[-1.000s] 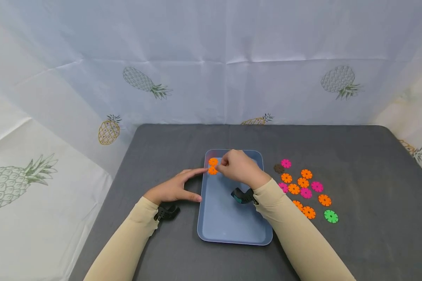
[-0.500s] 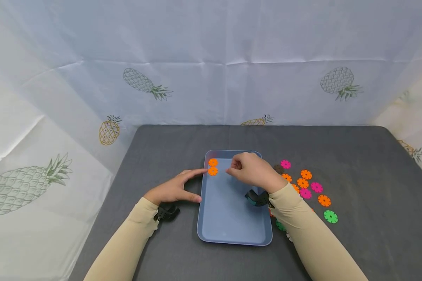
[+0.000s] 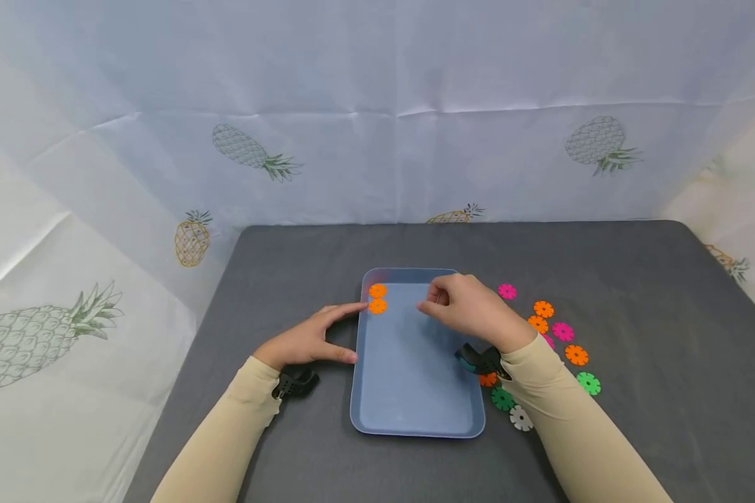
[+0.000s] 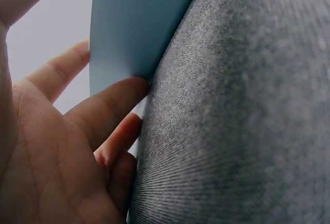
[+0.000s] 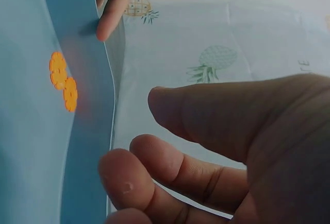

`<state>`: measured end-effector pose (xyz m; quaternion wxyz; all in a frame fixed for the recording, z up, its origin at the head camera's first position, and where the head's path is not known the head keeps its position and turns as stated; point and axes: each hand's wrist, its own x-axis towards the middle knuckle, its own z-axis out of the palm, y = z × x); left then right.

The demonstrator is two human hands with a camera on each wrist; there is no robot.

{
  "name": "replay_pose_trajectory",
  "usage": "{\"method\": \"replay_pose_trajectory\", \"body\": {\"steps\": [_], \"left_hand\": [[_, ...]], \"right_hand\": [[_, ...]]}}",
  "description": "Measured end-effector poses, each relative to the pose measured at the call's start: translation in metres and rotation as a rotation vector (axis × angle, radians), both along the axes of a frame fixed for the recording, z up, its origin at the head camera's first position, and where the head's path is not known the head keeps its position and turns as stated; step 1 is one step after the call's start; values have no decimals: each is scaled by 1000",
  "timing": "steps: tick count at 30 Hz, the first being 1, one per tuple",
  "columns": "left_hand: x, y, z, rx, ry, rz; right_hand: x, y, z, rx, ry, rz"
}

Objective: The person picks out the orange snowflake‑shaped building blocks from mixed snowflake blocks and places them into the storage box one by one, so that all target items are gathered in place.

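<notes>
Two orange notched plastic discs (image 3: 377, 290) lie flat, edge to edge, in the far left corner of the blue tray (image 3: 415, 398); they also show in the right wrist view. My left hand (image 3: 314, 339) rests at the tray's left side, thumb and fingers spread, fingertips touching its wall (image 4: 139, 23). Above the tray's far right part hovers my right hand (image 3: 468, 307). Its fingers bend loosely, and the right wrist view shows a gap between thumb (image 5: 196, 108) and fingers with nothing in it.
Right of the tray, loose discs lie on the dark grey cloth: orange (image 3: 576, 355), pink (image 3: 563, 331), bright green (image 3: 588, 383), dark green (image 3: 502, 398) and white (image 3: 521, 418). The right forearm covers part of this group. A pineapple-print curtain (image 3: 352, 168) stands behind the table.
My right hand has moved right, away from the two orange discs, which stay in place. Its forearm now uncovers the dark green and white discs. The left hand keeps its place.
</notes>
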<state>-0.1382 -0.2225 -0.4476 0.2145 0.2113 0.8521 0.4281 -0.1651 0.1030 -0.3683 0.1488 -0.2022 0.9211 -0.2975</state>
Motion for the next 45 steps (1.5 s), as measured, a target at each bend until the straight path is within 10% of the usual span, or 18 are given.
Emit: {"method": "replay_pose_trajectory", "body": {"steps": [45], "left_hand": [[0,0,1,9,-1,0]], "right_hand": [[42,70,-21,-66,80,-86]]}}
